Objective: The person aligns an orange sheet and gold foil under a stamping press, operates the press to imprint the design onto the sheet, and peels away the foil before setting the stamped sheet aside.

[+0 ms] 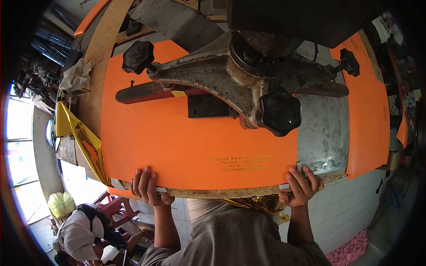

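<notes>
A large orange sheet point(146, 137) lies flat on the metal bed point(324, 133), with small gold lettering near its lower right. My left hand point(150, 187) is at the sheet's front left edge, fingers apart and resting on it, the thumb low by a pale tab. At the front right corner, my right hand point(302, 186) has its fingers spread over the edge beside another small pale tab. Above the sheet stands a dark metal press head point(213, 71) with black star knobs, hiding part of it.
More orange sheets point(368, 111) lie at the right. Gold foil point(82, 137) hangs at the left edge, and a crumpled cloth point(76, 76) sits above it. Another person point(80, 230) is at the lower left near a red stool point(117, 208).
</notes>
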A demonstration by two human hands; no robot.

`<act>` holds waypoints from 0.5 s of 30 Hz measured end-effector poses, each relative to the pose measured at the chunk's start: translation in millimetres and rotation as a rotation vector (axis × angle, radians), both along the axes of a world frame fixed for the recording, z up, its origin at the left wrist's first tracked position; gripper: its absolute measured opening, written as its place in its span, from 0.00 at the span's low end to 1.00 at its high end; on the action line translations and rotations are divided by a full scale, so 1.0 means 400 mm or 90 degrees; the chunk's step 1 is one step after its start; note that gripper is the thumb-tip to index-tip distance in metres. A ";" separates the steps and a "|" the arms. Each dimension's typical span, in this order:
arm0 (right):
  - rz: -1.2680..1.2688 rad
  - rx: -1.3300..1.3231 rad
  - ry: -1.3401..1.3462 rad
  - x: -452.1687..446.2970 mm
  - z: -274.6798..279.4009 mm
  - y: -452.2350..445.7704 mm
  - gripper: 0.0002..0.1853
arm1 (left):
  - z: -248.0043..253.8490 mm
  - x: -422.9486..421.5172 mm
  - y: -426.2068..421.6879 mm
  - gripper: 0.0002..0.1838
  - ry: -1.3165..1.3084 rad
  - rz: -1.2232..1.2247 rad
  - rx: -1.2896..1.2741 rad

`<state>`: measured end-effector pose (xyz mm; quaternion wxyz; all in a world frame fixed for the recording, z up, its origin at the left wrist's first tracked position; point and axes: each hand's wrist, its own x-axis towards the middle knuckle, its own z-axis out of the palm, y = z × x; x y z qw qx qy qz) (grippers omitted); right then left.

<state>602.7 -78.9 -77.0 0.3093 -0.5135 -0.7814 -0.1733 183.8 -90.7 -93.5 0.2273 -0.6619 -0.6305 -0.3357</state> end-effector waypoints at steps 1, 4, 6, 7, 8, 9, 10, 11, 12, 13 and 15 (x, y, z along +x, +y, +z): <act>0.000 -0.001 0.000 0.000 0.000 0.001 0.30 | -0.001 -0.001 -0.001 0.32 0.000 0.001 -0.002; 0.002 -0.001 0.002 0.000 0.000 0.000 0.30 | -0.005 -0.003 -0.003 0.32 -0.003 0.001 0.003; 0.001 0.002 0.005 0.000 -0.001 0.000 0.30 | -0.005 -0.002 -0.001 0.31 -0.003 0.000 0.009; 0.002 0.005 0.007 -0.002 -0.001 0.001 0.30 | -0.005 0.000 0.000 0.31 -0.001 0.001 0.011; 0.002 0.007 0.010 -0.002 -0.001 0.002 0.30 | -0.004 0.001 0.000 0.31 0.000 0.003 0.013; 0.003 0.006 0.008 -0.001 -0.001 0.002 0.30 | -0.004 0.001 0.001 0.31 0.000 0.002 0.013; 0.003 0.006 0.006 0.000 -0.002 0.002 0.30 | -0.004 0.000 0.001 0.31 0.001 0.002 0.013; 0.004 0.005 0.004 0.001 -0.003 0.002 0.30 | -0.004 -0.001 0.001 0.31 0.001 0.002 0.013; 0.002 0.003 0.004 0.000 -0.002 0.002 0.30 | -0.004 0.000 0.001 0.31 0.000 0.003 0.014; 0.001 0.002 0.002 0.000 -0.001 0.002 0.30 | -0.004 0.001 0.002 0.31 -0.001 0.004 0.016; 0.000 0.000 0.003 -0.002 0.001 0.003 0.30 | -0.004 0.002 0.003 0.31 -0.001 0.004 0.016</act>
